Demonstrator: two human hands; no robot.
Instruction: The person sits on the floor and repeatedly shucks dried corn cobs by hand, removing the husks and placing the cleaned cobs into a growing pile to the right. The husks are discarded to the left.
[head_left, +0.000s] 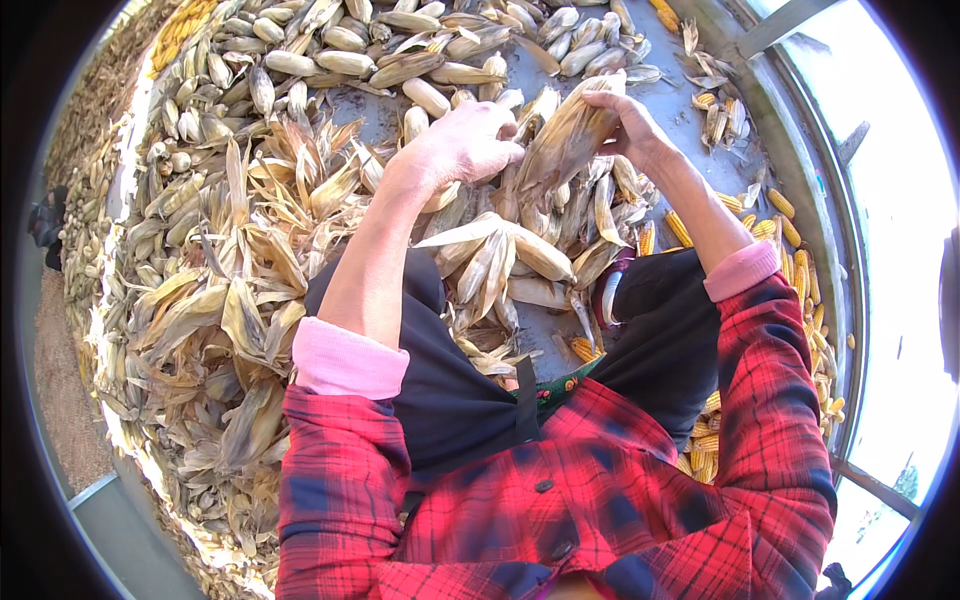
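My right hand (630, 127) grips the upper end of a corn ear in its dry husk (571, 135), which is tilted with its lower end towards the left. Close to the left of that ear is my left hand (472, 142), its fingers curled; whether anything is between them is hidden. Below the hands lie more husked-over corn ears, and one with peeled-back husk leaves (536, 251) rests between my legs.
A large heap of unhusked corn ears (345, 62) spreads ahead and left. Loose dry husks (247, 315) are piled at my left. Bare yellow cobs (802, 277) lie at my right, beside a low ledge (814, 172) and a window frame.
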